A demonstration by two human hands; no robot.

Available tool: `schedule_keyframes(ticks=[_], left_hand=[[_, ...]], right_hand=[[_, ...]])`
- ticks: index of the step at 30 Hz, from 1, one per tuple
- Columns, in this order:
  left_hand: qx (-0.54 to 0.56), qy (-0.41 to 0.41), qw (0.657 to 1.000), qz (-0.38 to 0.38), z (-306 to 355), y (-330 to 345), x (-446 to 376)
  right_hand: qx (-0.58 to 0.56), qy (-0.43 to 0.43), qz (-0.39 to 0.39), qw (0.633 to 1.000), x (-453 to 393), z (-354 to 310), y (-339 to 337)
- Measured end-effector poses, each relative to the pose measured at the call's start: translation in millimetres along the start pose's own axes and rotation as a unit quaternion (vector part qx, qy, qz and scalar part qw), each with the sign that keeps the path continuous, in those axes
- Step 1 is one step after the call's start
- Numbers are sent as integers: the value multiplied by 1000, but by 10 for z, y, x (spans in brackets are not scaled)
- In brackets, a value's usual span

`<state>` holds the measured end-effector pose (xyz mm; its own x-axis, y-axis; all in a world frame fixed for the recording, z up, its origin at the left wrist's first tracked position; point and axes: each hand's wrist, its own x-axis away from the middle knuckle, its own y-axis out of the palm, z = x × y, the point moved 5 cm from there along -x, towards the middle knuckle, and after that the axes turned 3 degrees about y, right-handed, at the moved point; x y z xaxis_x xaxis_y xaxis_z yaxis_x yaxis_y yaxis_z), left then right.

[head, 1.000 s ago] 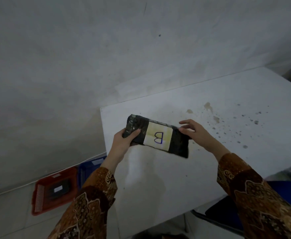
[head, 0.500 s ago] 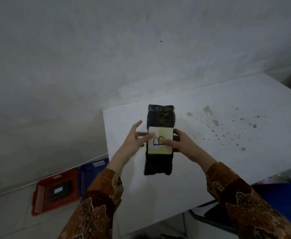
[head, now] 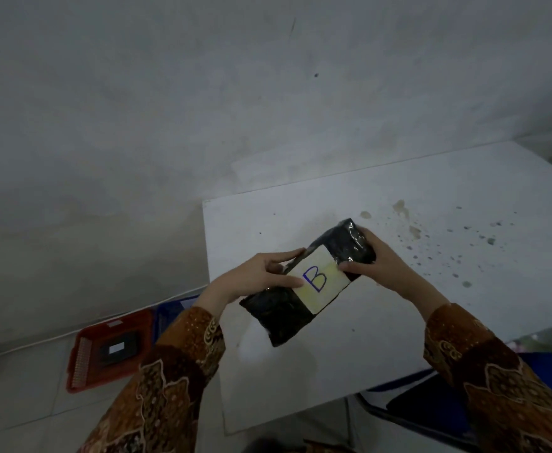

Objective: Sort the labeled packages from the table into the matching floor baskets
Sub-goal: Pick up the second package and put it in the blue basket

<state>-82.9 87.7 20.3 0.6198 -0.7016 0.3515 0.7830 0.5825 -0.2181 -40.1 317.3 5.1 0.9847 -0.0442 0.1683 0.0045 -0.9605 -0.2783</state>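
A black plastic-wrapped package (head: pixel 281 315) with a pale label marked "B" (head: pixel 320 279) is held above the white table (head: pixel 398 322), tilted diagonally. My left hand (head: pixel 258 276) grips its left side by the label. My right hand (head: pixel 379 256) holds the upper right end. On the floor at the left stands a red basket (head: pixel 81 361) with a black package and white label inside. A blue basket (head: pixel 173 312) beside it is mostly hidden by my left sleeve.
A grey wall fills the upper view. The table's surface has dark specks and stains at the right (head: pixel 431 237). A blue and black object (head: pixel 431 407) sits low at the right under the table edge. Tiled floor lies at the left.
The package has been turned in my hands: from lying crosswise with the B upside down, through end-on, to diagonal with the B reading upright. Both hands shifted their grips.
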Motion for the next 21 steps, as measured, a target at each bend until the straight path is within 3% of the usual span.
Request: schedule_keyframes(ticks=[4,7,10,13,17,21], left_hand=[[6,-25,999,-47,-25,28,40],[136,-27,990,-28,-149,27,85],[392,-20,918,56,-368,13,103],[500,-12,855,139,-591,134,131],[523,32,819,235,-735,293,244],[366,20,843,394,-1008,265,594]], right_hand=[[-9,10,-39,999,115,93,8],[-17,9,-9,1000,181,100,-17],[-18,8,71,997,239,146,-75],[-40,-1,126,991,324,221,16],[-65,5,175,982,427,370,271],[-73,18,155,985,440,503,655]])
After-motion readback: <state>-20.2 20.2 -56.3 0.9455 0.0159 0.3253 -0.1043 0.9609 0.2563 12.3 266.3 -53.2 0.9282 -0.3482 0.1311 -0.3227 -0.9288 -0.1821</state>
